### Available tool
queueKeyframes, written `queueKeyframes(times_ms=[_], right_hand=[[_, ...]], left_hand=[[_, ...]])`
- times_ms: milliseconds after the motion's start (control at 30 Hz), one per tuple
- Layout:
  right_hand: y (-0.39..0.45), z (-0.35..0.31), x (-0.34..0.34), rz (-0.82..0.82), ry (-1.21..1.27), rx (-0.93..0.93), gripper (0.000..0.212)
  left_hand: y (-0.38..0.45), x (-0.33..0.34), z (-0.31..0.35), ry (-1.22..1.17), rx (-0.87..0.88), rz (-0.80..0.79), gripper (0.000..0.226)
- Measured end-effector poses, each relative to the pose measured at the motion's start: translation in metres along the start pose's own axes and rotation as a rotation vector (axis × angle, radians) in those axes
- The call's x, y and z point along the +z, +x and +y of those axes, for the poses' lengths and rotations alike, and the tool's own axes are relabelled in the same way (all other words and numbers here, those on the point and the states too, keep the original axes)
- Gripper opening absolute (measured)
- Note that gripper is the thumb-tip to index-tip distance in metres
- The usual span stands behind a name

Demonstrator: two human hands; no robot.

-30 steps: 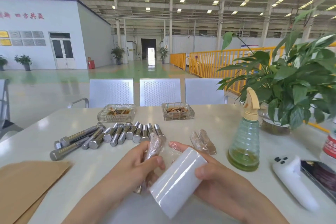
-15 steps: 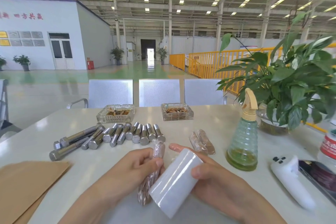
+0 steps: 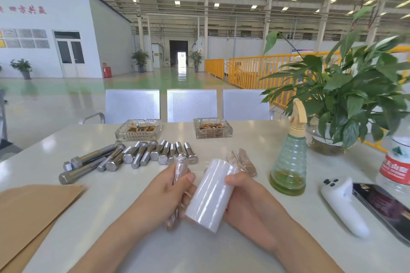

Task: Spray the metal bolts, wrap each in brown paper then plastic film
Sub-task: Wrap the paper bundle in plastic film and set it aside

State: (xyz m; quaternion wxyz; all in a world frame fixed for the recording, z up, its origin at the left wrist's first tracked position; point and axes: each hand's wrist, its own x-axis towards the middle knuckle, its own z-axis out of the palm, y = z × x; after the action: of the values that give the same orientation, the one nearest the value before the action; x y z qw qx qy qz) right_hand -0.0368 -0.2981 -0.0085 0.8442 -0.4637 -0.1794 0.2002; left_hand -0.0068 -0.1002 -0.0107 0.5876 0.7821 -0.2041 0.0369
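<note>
We see silver-grey bolts (image 3: 142, 156), tan brown paper (image 3: 28, 213), a white film roll (image 3: 210, 195), and a green-tinted spray bottle (image 3: 288, 162).

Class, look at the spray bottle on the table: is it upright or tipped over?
Upright: the spray bottle stands on its base with its nozzle on top.

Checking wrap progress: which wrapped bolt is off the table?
The wrapped bolt gripped in the left hand; the other two wrapped bolts lie on the table.

Shiny metal bolts (image 3: 142, 157); glossy plastic film roll (image 3: 210, 195) (smooth); matt brown paper (image 3: 33, 210).
</note>
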Motion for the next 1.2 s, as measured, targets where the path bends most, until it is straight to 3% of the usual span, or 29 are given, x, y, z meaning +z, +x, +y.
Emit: queueKeyframes(times_ms=[100, 200, 267, 367, 500, 633, 733, 800, 967, 1067, 1100, 1200], right_hand=[[0.001, 0.002, 0.001, 0.031, -0.031, 0.006, 0.065], [0.003, 0.005, 0.001, 0.051, -0.06, 0.003, 0.067], [0.004, 0.004, 0.002, 0.038, -0.026, -0.001, 0.066], [0.004, 0.005, 0.001, 0.043, -0.011, -0.018, 0.063], [0.003, 0.008, -0.002, 0.052, -0.046, -0.041, 0.06], [0.003, 0.006, 0.0, 0.085, -0.027, -0.058, 0.06], [0.003, 0.005, 0.004, 0.096, 0.026, -0.048, 0.063], [0.002, 0.005, 0.006, 0.081, 0.027, -0.041, 0.061], [0.001, 0.005, 0.006, 0.08, 0.014, -0.021, 0.058], [0.001, 0.005, 0.006, 0.103, 0.023, -0.002, 0.058], [0.001, 0.004, 0.005, 0.117, 0.038, -0.001, 0.057], [0.002, 0.002, 0.003, 0.16, 0.13, -0.007, 0.061]], left_hand=[[-0.001, 0.0, 0.001, 0.052, 0.033, 0.037, 0.02], [-0.005, 0.003, 0.007, 0.071, -0.003, -0.041, 0.021], [-0.011, 0.001, 0.003, -0.078, -0.114, -0.144, 0.04], [-0.009, -0.006, -0.004, -0.286, -0.249, -0.156, 0.04], [-0.005, -0.012, 0.002, -0.16, -0.196, -0.15, 0.032], [0.001, -0.008, -0.005, -0.108, -0.126, -0.007, 0.032], [0.0, -0.003, -0.003, -0.065, -0.008, 0.074, 0.011], [-0.002, -0.002, 0.001, -0.047, 0.035, 0.078, 0.01], [-0.002, 0.0, 0.007, -0.118, -0.088, 0.082, 0.04], [-0.009, -0.002, 0.002, -0.319, -0.165, 0.093, 0.063], [-0.005, -0.003, 0.003, -0.37, -0.204, 0.062, 0.061], [0.002, -0.008, 0.004, -0.412, -0.262, -0.028, 0.027]])
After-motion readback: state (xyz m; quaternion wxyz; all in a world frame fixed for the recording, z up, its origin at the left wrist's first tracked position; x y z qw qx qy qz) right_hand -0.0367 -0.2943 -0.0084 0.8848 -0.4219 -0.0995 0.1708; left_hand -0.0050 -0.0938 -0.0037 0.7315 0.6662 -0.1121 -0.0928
